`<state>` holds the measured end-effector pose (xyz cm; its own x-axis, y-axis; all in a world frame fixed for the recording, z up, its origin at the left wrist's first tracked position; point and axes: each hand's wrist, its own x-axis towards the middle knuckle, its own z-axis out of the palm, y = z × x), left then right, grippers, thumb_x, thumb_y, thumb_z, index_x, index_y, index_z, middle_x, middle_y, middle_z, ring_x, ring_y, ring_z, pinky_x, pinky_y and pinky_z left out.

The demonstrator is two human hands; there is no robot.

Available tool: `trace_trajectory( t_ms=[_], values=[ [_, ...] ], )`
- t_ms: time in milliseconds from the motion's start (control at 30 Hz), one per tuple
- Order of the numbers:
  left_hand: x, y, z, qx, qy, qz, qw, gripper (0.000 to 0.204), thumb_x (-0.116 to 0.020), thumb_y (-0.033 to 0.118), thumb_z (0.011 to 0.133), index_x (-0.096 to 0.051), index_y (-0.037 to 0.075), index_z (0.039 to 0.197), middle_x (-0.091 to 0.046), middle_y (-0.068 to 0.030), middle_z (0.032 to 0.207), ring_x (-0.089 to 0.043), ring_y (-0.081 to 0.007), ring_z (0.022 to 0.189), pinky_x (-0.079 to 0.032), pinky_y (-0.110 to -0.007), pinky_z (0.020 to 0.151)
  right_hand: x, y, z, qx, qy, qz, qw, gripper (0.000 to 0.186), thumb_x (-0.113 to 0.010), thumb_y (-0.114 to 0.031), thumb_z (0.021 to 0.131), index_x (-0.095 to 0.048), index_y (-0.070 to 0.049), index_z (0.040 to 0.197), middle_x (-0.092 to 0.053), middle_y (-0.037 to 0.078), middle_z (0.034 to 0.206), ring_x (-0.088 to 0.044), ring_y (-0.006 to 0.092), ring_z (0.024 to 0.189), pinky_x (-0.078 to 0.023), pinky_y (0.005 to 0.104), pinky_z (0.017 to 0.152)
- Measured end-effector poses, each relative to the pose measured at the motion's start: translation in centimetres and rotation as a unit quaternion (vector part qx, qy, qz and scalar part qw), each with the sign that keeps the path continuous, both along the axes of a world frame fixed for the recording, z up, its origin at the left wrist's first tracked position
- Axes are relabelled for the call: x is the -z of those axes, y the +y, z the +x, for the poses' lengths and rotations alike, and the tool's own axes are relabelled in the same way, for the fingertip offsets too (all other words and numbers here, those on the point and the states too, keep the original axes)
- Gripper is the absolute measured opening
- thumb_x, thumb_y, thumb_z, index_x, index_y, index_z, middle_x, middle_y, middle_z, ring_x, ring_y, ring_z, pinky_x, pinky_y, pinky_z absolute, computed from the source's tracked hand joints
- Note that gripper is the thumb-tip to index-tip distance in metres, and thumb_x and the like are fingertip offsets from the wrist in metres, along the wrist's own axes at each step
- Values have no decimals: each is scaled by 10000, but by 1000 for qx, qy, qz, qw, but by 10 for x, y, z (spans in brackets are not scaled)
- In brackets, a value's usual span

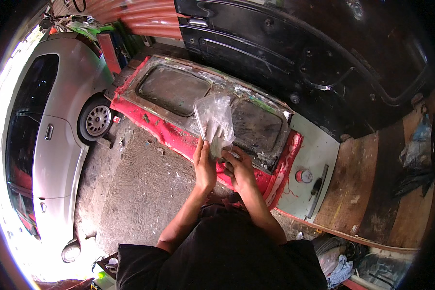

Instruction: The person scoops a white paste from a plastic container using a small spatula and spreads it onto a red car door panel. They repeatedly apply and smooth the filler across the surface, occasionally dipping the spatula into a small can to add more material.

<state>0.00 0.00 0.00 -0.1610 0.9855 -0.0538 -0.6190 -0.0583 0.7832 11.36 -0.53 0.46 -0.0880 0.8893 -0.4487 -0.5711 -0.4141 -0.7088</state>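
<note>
My left hand [205,166] holds up a clear plastic bag [215,116] with pale contents inside. My right hand [240,170] is beside it, fingers pinching the bag's lower edge and a small grey piece [219,145] there. Both hands hover over a red car panel [179,137] with two window-like openings, smeared with grey filler, lying on the ground.
A silver car [48,130] stands at the left. A black car door [285,53] leans behind the panel. A white board [314,154] holds a small round tin [303,176] and a dark-handled tool [318,186]. Wooden planks [372,193] and rags lie at the right.
</note>
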Motion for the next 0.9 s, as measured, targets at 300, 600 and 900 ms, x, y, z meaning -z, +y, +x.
trace_trajectory(
  t_ms=[300, 600, 900],
  values=[
    [25, -6, 10, 19, 79, -35, 996, 509, -447, 280, 1089, -390, 43, 1536, -601, -91, 1349, -619, -181, 1131, -519, -327, 876, -11, 16, 10, 14, 86, -24, 996, 200, -719, -109, 942, -652, -67, 1125, -655, 6, 876, -474, 27, 543, -314, 181, 412],
    [-25, -9, -5, 45, -84, -30, 995, 503, -356, 215, 1100, -317, 0, 1553, -454, -207, 1520, -473, -304, 1402, -399, -453, 1165, -19, 27, 39, 42, -272, 235, 932, 186, -751, -158, 921, -676, -75, 1070, -671, 3, 860, -632, 136, 652, -465, 278, 538],
    [-39, -2, -22, 91, -169, 7, 981, 499, -324, 226, 1104, -288, 20, 1557, -460, -230, 1507, -496, -395, 1368, -453, -521, 1114, -20, 0, 40, -25, -684, 522, 509, 332, -716, -48, 794, -733, -112, 1120, -679, 77, 1058, -620, 279, 862, -530, 379, 704]
  ],
)
